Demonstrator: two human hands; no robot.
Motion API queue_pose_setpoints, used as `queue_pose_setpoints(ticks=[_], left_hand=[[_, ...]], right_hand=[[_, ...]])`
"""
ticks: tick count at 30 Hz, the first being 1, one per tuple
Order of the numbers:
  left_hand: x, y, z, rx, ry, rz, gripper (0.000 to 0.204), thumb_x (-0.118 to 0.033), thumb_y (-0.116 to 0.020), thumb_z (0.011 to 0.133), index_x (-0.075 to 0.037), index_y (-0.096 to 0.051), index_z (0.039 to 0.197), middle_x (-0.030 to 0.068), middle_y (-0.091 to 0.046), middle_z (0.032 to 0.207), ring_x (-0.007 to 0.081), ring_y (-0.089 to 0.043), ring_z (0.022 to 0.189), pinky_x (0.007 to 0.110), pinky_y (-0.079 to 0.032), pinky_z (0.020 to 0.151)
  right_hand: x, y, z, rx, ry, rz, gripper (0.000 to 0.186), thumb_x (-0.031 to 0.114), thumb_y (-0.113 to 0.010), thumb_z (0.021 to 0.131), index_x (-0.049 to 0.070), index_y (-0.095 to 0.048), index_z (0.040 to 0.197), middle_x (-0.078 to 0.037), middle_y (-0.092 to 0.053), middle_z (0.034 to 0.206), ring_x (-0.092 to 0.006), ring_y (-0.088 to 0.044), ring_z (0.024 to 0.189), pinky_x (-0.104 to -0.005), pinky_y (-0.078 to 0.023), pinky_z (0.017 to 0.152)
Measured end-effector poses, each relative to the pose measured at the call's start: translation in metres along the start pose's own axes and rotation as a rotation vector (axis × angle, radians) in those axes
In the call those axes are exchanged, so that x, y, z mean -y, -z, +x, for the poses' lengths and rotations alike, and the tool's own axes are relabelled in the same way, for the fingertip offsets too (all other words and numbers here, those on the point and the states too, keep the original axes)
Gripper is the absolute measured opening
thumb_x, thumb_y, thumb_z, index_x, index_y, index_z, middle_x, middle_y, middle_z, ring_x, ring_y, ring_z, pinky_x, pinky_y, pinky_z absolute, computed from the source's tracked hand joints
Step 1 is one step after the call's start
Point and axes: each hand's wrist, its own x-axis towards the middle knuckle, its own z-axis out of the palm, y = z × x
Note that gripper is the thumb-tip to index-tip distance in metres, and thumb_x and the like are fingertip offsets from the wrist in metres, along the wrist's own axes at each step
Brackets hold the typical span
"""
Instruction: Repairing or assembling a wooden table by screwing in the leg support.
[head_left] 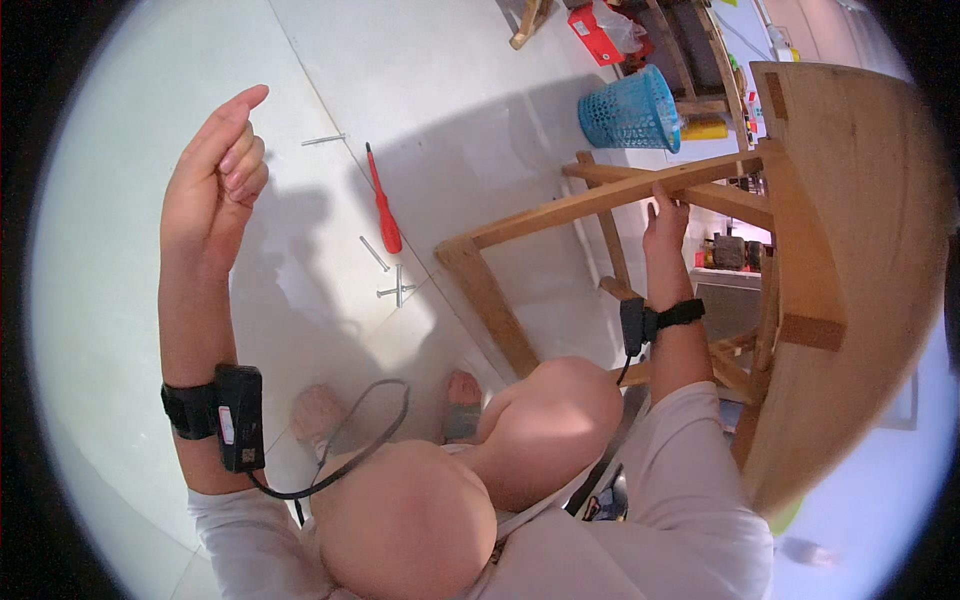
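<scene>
On the left, my left hand (215, 170) is raised above the floor, index finger pointing forward and the other fingers curled in. Whatever is in its pinch, if anything, is hidden. My right hand (667, 222) grips a bar of a wooden table (620, 190), which lies on its side with its broad top (870, 250) toward the right. Between my hands, a screwdriver (386, 220) with a red handle lies on the floor. Long metal screws lie around it: one screw (323, 140) beyond its tip, another screw (374, 253) beside the handle, and crossed screws (399, 290) nearer me.
A blue perforated basket (628, 108) stands beyond the table, near a red box (595, 35) with clear plastic. Wooden furniture (690, 50) stands at the far right. My knees (400, 520) and bare feet are close below. A black cable (340, 475) hangs from my left wrist device.
</scene>
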Motion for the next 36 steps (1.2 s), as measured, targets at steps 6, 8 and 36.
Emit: queue_pose_setpoints(ticks=[6, 8, 36], left_hand=[[0.008, -0.003, 0.008, 0.0, 0.032, 0.045, 0.035, -0.016, -0.036, 0.092, 0.004, -0.038, 0.121, -0.006, -0.031, 0.054, 0.0013, -0.027, 0.047, 0.015, -0.025, 0.041], [0.007, -0.009, 0.01, -0.023, 0.028, 0.031, 0.034, -0.017, -0.041, 0.089, 0.006, -0.043, 0.115, -0.0066, -0.029, 0.053, 0.0017, -0.027, 0.047, 0.015, -0.024, 0.043], [0.025, 0.006, 0.02, -0.019, 0.038, -0.018, 0.036, -0.012, -0.034, 0.092, 0.005, -0.034, 0.124, -0.0052, -0.033, 0.056, 0.0012, -0.029, 0.046, 0.015, -0.027, 0.041]], right_hand=[[0.027, -0.017, 0.01, -0.154, 0.119, -0.004, 0.062, 0.01, -0.073, 0.066, 0.004, -0.038, 0.117, -0.008, -0.046, 0.117, -0.0203, -0.047, 0.102, -0.0321, -0.037, 0.087], [0.025, -0.021, 0.016, -0.222, 0.177, -0.004, 0.064, 0.007, -0.073, 0.065, 0.001, -0.036, 0.117, -0.01, -0.046, 0.117, -0.0226, -0.047, 0.104, -0.0334, -0.038, 0.09], [0.012, -0.018, 0.032, -0.469, 0.347, -0.223, 0.068, 0.011, -0.075, 0.059, -0.008, -0.032, 0.108, -0.021, -0.05, 0.106, -0.0298, -0.054, 0.094, -0.0358, -0.046, 0.082]])
